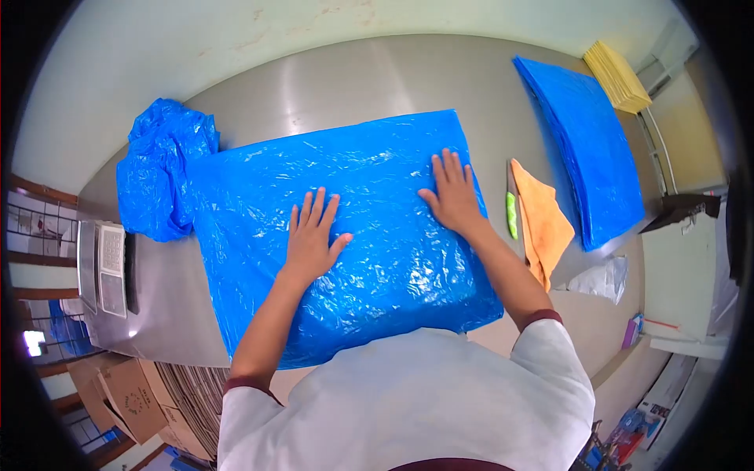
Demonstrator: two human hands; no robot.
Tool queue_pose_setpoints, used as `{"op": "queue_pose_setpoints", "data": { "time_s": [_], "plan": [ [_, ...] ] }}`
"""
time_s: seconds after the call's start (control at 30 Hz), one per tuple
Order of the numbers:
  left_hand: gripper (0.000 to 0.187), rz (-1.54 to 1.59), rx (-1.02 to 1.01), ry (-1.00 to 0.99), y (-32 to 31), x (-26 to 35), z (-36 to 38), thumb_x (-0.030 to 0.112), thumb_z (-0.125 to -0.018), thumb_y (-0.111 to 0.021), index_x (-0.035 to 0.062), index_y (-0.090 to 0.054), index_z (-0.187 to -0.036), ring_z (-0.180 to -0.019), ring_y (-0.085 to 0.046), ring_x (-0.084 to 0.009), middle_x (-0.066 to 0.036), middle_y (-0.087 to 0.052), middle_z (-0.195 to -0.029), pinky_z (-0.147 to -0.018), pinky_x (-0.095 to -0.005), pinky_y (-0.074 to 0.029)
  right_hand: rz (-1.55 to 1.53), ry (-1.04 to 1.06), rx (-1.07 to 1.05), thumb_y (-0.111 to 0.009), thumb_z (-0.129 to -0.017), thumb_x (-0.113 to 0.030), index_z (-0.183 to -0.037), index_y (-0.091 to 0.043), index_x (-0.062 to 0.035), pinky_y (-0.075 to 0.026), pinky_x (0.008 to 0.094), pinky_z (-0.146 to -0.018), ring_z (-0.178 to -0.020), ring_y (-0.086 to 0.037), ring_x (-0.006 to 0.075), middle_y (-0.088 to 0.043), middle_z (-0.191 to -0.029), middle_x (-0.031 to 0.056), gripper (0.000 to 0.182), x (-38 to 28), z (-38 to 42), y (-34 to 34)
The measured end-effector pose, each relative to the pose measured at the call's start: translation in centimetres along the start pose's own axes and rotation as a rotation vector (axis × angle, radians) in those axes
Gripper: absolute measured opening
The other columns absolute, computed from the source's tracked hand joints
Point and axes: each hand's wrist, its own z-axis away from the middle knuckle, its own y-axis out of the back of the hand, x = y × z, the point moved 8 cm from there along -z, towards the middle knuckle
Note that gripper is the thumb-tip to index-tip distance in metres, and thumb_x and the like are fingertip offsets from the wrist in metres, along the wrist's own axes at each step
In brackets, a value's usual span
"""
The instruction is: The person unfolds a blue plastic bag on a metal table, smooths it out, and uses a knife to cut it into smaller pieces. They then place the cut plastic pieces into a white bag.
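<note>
A large blue plastic sheet (pixel 369 188) lies spread on the metal table (pixel 330 86), its near edge against the person's shirt. Flat on its middle left part rests my left hand (pixel 312 239), fingers apart and holding nothing. My right hand (pixel 453 195) presses on the sheet near its right edge, fingers spread, also holding nothing. Crumpled blue plastic (pixel 162 169) is bunched at the sheet's left side. To the right of the sheet are a knife with a green handle (pixel 511 214) and an orange cloth (pixel 542 220).
A stack of folded blue plastic (pixel 591 149) lies at the right, beside a yellow stack (pixel 617 77). Clear plastic (pixel 601 279) sits near the right edge. A device with a keypad (pixel 111 267) stands at the left. Cardboard boxes (pixel 133 400) are at the lower left.
</note>
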Motion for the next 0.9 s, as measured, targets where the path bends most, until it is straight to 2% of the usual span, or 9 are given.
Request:
{"op": "queue_pose_setpoints", "data": {
  "time_s": [0.03,0.13,0.2,0.43,0.5,0.6,0.7,0.8,0.9],
  "plan": [
    [0.07,-0.041,-0.036,0.014,-1.4,0.4,0.4,0.046,-0.093,-0.052,0.0124,-0.028,-0.151,-0.145,-0.019,-0.0366,-0.017,-0.022,-0.157,-0.115,-0.056,-0.015,0.018,-0.015,-0.01,-0.046,-0.094,-0.054,-0.148,-0.027,-0.0017,-0.012,0.056,-0.115,-0.146,-0.016,0.0353,-0.02,-0.156,0.0221,0.078,-0.2,0.4,-0.5],
    [0.071,-0.099,0.003,0.115,-2.9,-2.2,1.1,0.052,-0.094,-0.046,0.0139,-0.029,-0.151,-0.145,-0.02,-0.0369,-0.017,-0.023,-0.157,-0.115,-0.0552,-0.014,0.041,-0.051,-0.022,-0.039,-0.094,-0.06,-0.149,-0.025,-0.002,-0.01,0.0546,-0.116,-0.147,-0.014,0.034,-0.019,-0.156,0.0212,0.081,-0.3,0.3,-1.3],
    [0.069,-0.147,0.015,0.14,-2.6,-3.0,1.2,0.05,-0.094,-0.046,0.0141,-0.03,-0.151,-0.145,-0.02,-0.0344,-0.015,-0.023,-0.157,-0.116,-0.0539,-0.012,0.013,-0.049,-0.022,-0.035,-0.094,-0.062,-0.15,-0.024,-0.0022,-0.01,0.0545,-0.117,-0.147,-0.014,0.0334,-0.019,-0.157,0.0208,0.082,-0.4,-0.5,-1.7],
    [0.066,-0.194,0.022,0.199,-2.9,-4.3,0.4,0.049,-0.097,-0.042,0.0165,-0.027,-0.152,-0.147,-0.017,-0.0306,-0.011,-0.022,-0.158,-0.117,-0.0521,-0.01,0.054,-0.061,-0.008,-0.036,-0.094,-0.061,-0.15,-0.024,-0.001,-0.011,0.0549,-0.116,-0.147,-0.015,0.0334,-0.02,-0.156,0.0204,0.083,2.3,-2.1,-1.3],
    [0.065,-0.201,0.025,0.193,-2.8,-4.2,0.3,0.05,-0.097,-0.041,0.0169,-0.027,-0.152,-0.147,-0.017,-0.0303,-0.011,-0.023,-0.158,-0.117,-0.052,-0.01,0.058,-0.034,0.034,-0.038,-0.094,-0.06,-0.149,-0.024,-0.0001,-0.011,0.0553,-0.116,-0.146,-0.016,0.0341,-0.021,-0.156,0.0204,0.082,2.1,-0.8,-0.5],
    [0.065,-0.228,0.048,0.184,-2.8,-4.3,0.3,0.051,-0.097,-0.04,0.0184,-0.028,-0.151,-0.146,-0.021,-0.0299,-0.01,-0.024,-0.158,-0.117,-0.0513,-0.013,0.057,0.125,0.074,-0.04,-0.094,-0.059,-0.148,-0.025,0.0012,-0.012,0.0557,-0.116,-0.145,-0.018,0.0355,-0.023,-0.155,0.0214,0.082,-1.7,6.7,2.4],
    [0.064,-0.234,0.047,0.173,-3.1,-4.4,0.3,0.051,-0.097,-0.04,0.0185,-0.028,-0.151,-0.146,-0.02,-0.0298,-0.01,-0.024,-0.158,-0.117,-0.052,-0.013,0.025,0.11,-0.01,-0.041,-0.094,-0.058,-0.147,-0.028,0.0022,-0.013,0.056,-0.115,-0.145,-0.019,0.036,-0.024,-0.154,0.0229,0.082,-1.5,12.3,1.6],
    [0.064,-0.231,0.054,0.156,-3.2,-4.5,0.2,0.05,-0.097,-0.039,0.0184,-0.028,-0.151,-0.146,-0.02,-0.0296,-0.01,-0.024,-0.158,-0.116,-0.0523,-0.012,0.017,0.085,0.005,-0.045,-0.093,-0.056,-0.148,-0.025,0.0014,-0.01,0.0542,-0.116,-0.146,-0.018,0.0357,-0.022,-0.155,0.022,0.082,-0.7,12.9,1.7],
    [0.064,-0.166,0.085,0.129,-2.6,-1.7,0.7,0.045,-0.096,-0.046,0.0127,-0.03,-0.15,-0.145,-0.021,-0.0337,-0.016,-0.026,-0.156,-0.116,-0.0543,-0.014,0.023,0.144,0.031,-0.044,-0.092,-0.059,-0.146,-0.03,0.0034,-0.014,0.0569,-0.114,-0.144,-0.021,0.0376,-0.026,-0.153,0.0242,0.083,-2.6,15.8,4.6]
  ]
}}
